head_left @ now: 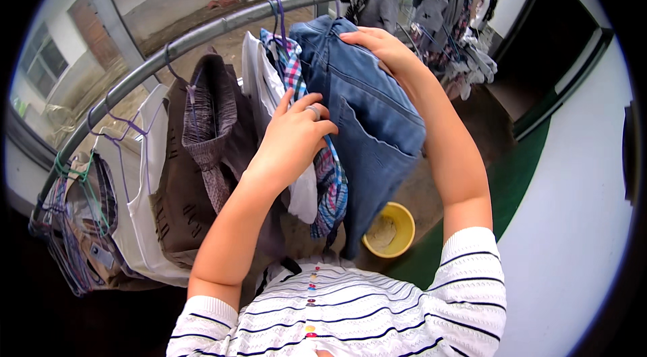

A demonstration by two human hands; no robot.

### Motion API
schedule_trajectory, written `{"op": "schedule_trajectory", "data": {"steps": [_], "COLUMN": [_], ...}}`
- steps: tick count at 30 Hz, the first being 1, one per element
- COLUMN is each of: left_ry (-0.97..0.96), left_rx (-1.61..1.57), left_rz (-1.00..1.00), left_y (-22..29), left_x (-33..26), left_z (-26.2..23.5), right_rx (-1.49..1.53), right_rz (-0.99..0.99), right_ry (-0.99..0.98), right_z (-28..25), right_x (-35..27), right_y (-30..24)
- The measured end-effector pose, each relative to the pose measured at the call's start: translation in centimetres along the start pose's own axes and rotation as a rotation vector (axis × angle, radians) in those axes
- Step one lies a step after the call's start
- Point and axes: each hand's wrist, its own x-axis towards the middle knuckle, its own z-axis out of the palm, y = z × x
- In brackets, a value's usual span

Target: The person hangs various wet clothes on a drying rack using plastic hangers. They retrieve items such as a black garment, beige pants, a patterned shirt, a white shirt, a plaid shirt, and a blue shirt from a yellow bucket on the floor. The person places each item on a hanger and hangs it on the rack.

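A pair of blue jeans [377, 121] hangs from a grey metal rail [222, 23] at head height. My right hand [381, 47] grips the top of the jeans at the waistband. My left hand [296, 131], a ring on one finger, is closed on the jeans' left edge, next to a plaid shirt [330, 182]. Both forearms reach up from my striped white top.
Along the rail hang a white shirt [259, 81], a brown garment [202, 148], more white and patterned clothes at the left [87, 222], and socks and grey items at the far right [451, 27]. A yellow bowl [391, 229] sits on the floor below. A white wall [573, 209] is at right.
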Motion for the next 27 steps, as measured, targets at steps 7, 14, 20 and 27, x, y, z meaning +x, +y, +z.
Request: {"op": "schedule_trajectory", "data": {"steps": [7,14,20,27], "left_ry": [0.490,0.219,-0.510,-1.060], "left_rx": [-0.241,-0.716,-0.833,-0.458], "left_rz": [-0.077,0.264,-0.068,-0.192], "left_y": [2.1,10.3,15.9,12.9], "left_x": [-2.2,-2.3,-1.4,-9.4], "left_z": [4.3,14.1,27.9,55.4], "right_rx": [-0.223,-1.000,-0.053,0.189], "right_rz": [0.064,-0.587,0.184,0.774], "right_ry": [0.033,0.178,0.360,0.777], "right_z": [1.6,-3.2,-14.0,-11.2], "right_x": [-0.8,-8.1,-26.4,-42.2], "right_y": [3.5,4.4,19.6,62.8]}}
